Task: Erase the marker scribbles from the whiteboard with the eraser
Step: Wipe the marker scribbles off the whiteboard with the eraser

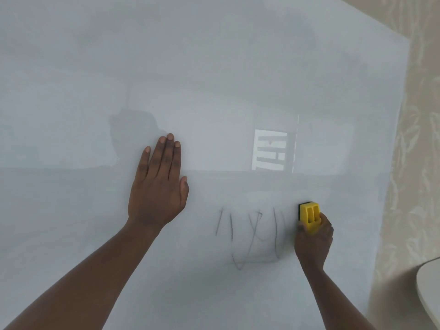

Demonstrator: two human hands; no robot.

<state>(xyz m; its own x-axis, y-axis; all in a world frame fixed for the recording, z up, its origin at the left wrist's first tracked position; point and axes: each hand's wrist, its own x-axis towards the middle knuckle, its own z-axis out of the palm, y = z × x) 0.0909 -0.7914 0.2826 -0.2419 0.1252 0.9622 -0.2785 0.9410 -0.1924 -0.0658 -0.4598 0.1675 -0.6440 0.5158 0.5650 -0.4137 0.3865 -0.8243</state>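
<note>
While left hand (158, 184) lies flat on large white glossy whiteboard (214, 67), fingers straight and together, holding nothing, right hand (314, 236) grips yellow plastic block eraser with black felt pad (309, 216), pad against board. Thin grey marker scribbles (250, 234), looping strokes forming no legible word, just left of eraser. Beige patterned wallpaper (416, 139) at right.

Soft, even, dimmish light, hazy low contrast. Whiteboard (214, 67) glossy: bright window-like reflection (270, 150) at centre-right, faint murky reflections elsewhere. Weak shadow beside left hand (156, 186). Wide-angle bending at edges; scribbles (250, 234) faint, possibly slightly blurred.
</note>
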